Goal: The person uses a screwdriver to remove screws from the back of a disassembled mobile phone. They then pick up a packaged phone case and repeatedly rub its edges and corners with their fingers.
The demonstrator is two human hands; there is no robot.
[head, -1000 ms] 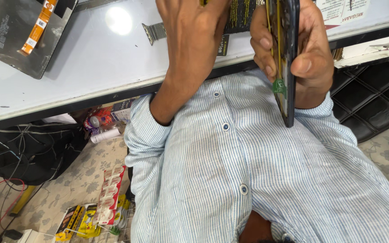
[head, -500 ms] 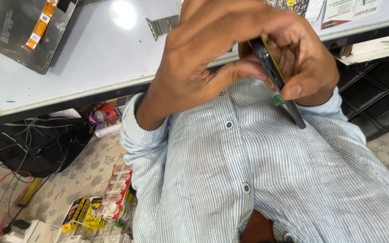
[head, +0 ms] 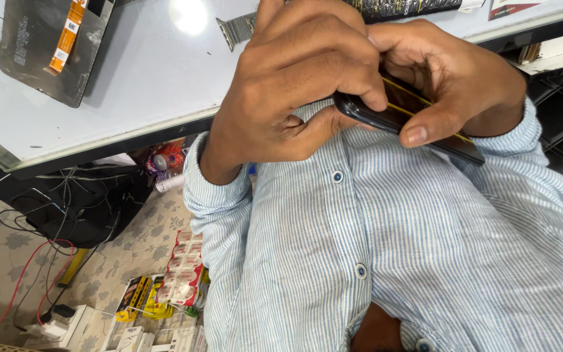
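- Both hands up close to the chest, above the striped shirt (head: pixel 425 261), just off the desk (head: pixel 131 98) edge.
- Left hand (head: pixel 294 85) curled tight, fingers wrapped over one end of the dark phone (head: pixel 366 112).
- Right hand (head: pixel 457 91) closed round the other end, thumb pressed flat on its side.
- Phone held in the air, tilted, nothing under it but the lap.
- Risk: a slip would likely drop it to the floor (head: pixel 8 261); hard thumb pressure could bend or crack it.
- Grey panel (head: pixel 53 52) with orange ribbon lies well apart on the desk.

Bright daylight; glare on table (head: pixel 131 85)
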